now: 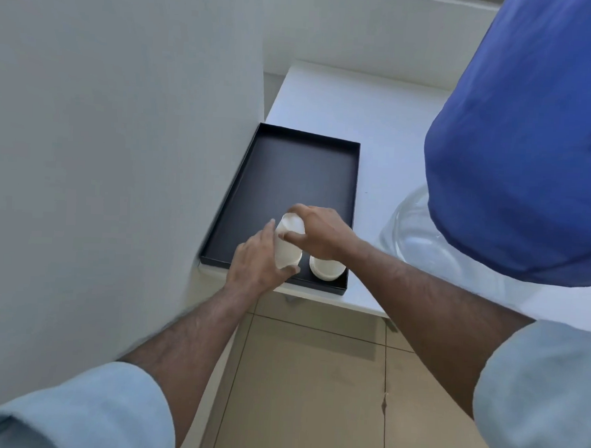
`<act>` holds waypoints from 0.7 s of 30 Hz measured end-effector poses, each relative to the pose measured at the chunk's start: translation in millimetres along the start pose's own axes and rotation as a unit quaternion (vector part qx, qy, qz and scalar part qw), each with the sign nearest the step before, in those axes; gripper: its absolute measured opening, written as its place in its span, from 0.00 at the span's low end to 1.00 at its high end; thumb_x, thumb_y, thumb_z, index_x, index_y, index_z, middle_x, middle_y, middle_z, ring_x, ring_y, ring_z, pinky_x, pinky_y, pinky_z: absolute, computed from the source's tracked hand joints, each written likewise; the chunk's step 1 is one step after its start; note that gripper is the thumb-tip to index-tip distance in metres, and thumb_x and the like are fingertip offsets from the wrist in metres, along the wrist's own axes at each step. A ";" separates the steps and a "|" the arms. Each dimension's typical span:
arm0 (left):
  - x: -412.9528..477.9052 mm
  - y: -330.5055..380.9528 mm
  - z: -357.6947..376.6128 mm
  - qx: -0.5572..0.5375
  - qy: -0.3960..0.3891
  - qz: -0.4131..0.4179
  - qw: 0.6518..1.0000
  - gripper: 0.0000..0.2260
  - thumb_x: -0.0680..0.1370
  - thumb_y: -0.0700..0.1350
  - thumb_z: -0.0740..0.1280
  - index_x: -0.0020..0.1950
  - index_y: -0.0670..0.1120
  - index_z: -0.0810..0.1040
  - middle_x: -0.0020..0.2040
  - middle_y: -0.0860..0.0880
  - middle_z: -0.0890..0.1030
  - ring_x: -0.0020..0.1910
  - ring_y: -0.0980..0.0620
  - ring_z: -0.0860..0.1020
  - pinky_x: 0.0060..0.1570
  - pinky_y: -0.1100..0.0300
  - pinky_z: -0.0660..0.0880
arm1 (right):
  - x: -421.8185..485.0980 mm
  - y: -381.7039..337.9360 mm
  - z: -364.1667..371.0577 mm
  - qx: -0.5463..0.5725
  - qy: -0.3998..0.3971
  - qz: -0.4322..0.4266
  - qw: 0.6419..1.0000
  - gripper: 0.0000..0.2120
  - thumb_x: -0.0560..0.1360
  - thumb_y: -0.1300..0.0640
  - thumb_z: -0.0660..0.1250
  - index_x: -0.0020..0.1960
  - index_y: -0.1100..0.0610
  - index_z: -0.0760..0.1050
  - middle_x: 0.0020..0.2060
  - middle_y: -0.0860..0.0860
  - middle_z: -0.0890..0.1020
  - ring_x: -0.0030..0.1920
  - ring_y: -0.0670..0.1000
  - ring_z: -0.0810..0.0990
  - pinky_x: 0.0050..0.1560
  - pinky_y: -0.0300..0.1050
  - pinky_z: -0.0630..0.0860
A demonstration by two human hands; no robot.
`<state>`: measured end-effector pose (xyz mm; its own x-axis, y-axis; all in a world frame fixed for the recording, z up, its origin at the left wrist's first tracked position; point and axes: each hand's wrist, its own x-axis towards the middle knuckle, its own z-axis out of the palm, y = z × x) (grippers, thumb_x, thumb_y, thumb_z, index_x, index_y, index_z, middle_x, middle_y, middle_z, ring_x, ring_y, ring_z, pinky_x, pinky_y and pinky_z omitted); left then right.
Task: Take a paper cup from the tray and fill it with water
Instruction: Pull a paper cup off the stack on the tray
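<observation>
A stack of white paper cups (288,244) stands upside down at the near end of the black tray (290,168). My left hand (259,261) wraps the lower part of the stack. My right hand (319,233) grips the top cup of it, thumb on the near side. A second, shorter stack of cups (326,268) sits just to the right in the tray's near right corner, partly under my right wrist.
The tray lies on a white counter (388,126) beside a white wall on the left. A large water bottle (423,244) under a blue cover (530,150) rises at the right. Beige floor tiles (313,379) lie below the counter edge.
</observation>
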<state>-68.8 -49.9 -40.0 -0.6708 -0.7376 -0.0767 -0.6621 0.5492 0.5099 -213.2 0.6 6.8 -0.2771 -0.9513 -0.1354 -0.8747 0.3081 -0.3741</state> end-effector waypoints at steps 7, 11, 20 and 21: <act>11.5 0.4 10.3 -0.170 0.027 -0.065 0.983 0.44 0.63 0.52 0.77 0.75 0.50 0.59 0.64 0.48 0.77 0.59 0.47 0.78 0.56 0.47 0.78 | 3.2 5.2 -1.9 0.065 0.052 0.033 0.996 0.24 0.79 0.40 0.62 0.68 0.53 0.74 0.62 0.54 0.82 0.64 0.57 0.78 0.67 0.54 0.69; 11.2 -3.1 11.5 -0.202 0.041 -0.065 0.976 0.46 0.64 0.52 0.77 0.76 0.50 0.57 0.61 0.49 0.78 0.57 0.47 0.79 0.55 0.47 0.78 | 3.0 5.2 -2.8 0.072 0.066 0.034 0.995 0.23 0.78 0.39 0.62 0.67 0.52 0.75 0.61 0.52 0.83 0.62 0.55 0.78 0.67 0.55 0.67; 7.2 -3.7 14.7 -0.240 0.062 -0.055 0.967 0.46 0.63 0.50 0.79 0.75 0.51 0.57 0.58 0.52 0.80 0.54 0.50 0.80 0.51 0.53 0.79 | -5.8 7.3 -7.2 0.058 0.070 0.003 0.996 0.23 0.77 0.39 0.63 0.65 0.52 0.75 0.62 0.50 0.82 0.62 0.53 0.78 0.67 0.55 0.63; 7.0 -3.5 14.7 -0.245 0.068 -0.053 0.966 0.45 0.63 0.50 0.79 0.74 0.51 0.57 0.58 0.53 0.80 0.53 0.50 0.80 0.50 0.54 0.79 | -6.8 6.9 -8.4 0.059 0.071 -0.002 0.996 0.23 0.77 0.39 0.63 0.66 0.52 0.75 0.63 0.50 0.82 0.62 0.53 0.78 0.67 0.55 0.63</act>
<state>-76.1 -51.2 -54.9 -0.5351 -0.8430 -0.0548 -0.4650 0.2398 0.8522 -220.7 9.1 12.9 -0.3344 -0.9424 -0.0066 -0.8249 0.2960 -0.4815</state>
